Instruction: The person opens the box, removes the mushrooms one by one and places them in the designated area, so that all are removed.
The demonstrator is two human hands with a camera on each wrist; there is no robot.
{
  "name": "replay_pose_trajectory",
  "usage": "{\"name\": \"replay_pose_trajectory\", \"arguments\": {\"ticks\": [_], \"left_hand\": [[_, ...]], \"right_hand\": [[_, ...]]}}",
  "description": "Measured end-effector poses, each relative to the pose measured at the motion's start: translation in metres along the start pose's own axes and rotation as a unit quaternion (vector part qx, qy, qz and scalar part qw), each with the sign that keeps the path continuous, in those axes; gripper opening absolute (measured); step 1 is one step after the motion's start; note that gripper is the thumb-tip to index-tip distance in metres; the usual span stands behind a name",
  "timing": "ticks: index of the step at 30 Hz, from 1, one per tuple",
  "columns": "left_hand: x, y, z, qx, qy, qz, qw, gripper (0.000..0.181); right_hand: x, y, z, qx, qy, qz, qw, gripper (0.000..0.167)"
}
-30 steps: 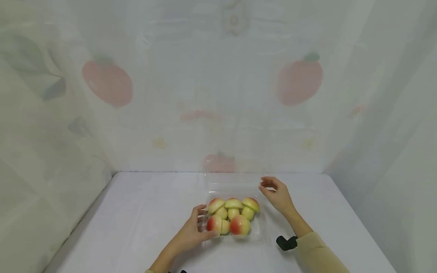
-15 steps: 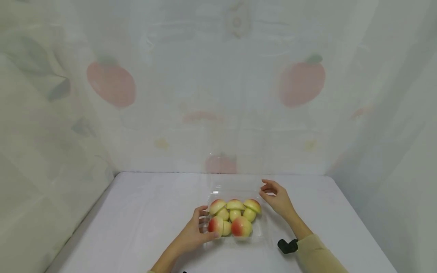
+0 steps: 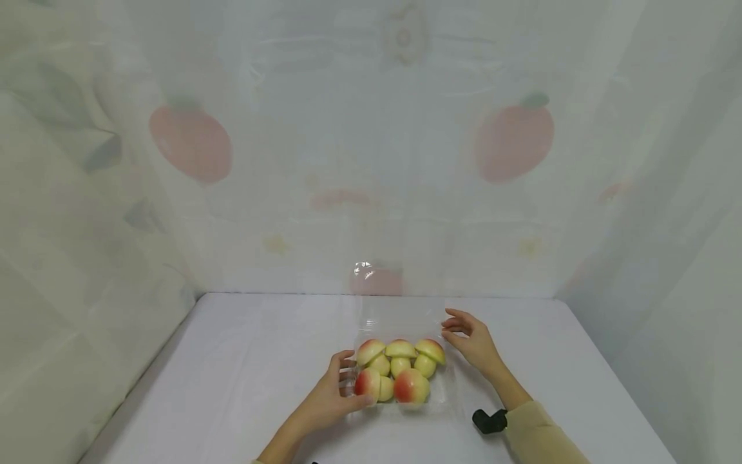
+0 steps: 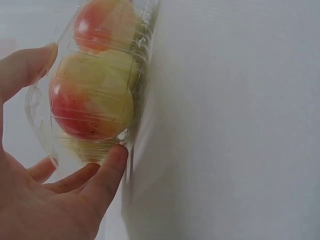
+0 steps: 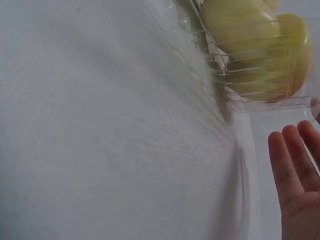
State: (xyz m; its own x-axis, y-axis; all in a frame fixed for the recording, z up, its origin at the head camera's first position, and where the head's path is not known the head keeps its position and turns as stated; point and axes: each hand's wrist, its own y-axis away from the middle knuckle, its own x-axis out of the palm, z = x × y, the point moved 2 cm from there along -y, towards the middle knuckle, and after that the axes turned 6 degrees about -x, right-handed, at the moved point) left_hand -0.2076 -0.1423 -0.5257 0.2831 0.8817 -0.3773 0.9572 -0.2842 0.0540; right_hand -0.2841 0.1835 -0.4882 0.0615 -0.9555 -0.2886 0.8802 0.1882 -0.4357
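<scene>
A clear plastic container (image 3: pixel 438 386) lies on the white table with its transparent lid (image 3: pixel 400 312) raised at the back. Several yellow-green and red mushroom-shaped pieces (image 3: pixel 400 348) sit inside, three behind and two in front. My left hand (image 3: pixel 324 401) grips the container's left side, thumb at the front rim; in the left wrist view, fingers (image 4: pixel 102 187) curl against the ribbed wall. Beside the lid's right edge is my right hand (image 3: pixel 475 341), fingers loosely bent and parted. The right wrist view shows extended fingers (image 5: pixel 295 165) beside the container; fingertip contact is partly cut off.
A white table (image 3: pixel 261 354) is enclosed by pale curtains (image 3: pixel 429 148) printed with red fruit at the back and sides. A black wrist-mounted device (image 3: pixel 489 421) sits by the right sleeve (image 3: pixel 542 432).
The raised lid shows a shifted reflection and outline. My right hand has moved slightly down in the head view, while the left keeps its grip. The whole view has shifted slightly.
</scene>
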Motion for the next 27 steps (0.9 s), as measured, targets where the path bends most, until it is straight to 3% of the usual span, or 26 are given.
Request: {"name": "replay_pose_trajectory", "arguments": {"ticks": [9,19,27], "left_hand": [[0.001,-0.001,-0.001,0.007,-0.011,-0.002,0.9999,0.093],[0.001,-0.002,-0.001,0.004,-0.012,-0.003,0.9999,0.095],[0.0,-0.002,-0.002,0.004,-0.017,-0.005,0.9998,0.095]], "right_hand": [[-0.001,0.004,0.0,-0.008,0.029,-0.007,0.9995,0.036],[-0.005,0.007,-0.039,0.018,0.071,-0.012,0.9973,0.034],[-0.01,0.01,-0.024,0.017,0.073,0.005,0.9972,0.035]]}}
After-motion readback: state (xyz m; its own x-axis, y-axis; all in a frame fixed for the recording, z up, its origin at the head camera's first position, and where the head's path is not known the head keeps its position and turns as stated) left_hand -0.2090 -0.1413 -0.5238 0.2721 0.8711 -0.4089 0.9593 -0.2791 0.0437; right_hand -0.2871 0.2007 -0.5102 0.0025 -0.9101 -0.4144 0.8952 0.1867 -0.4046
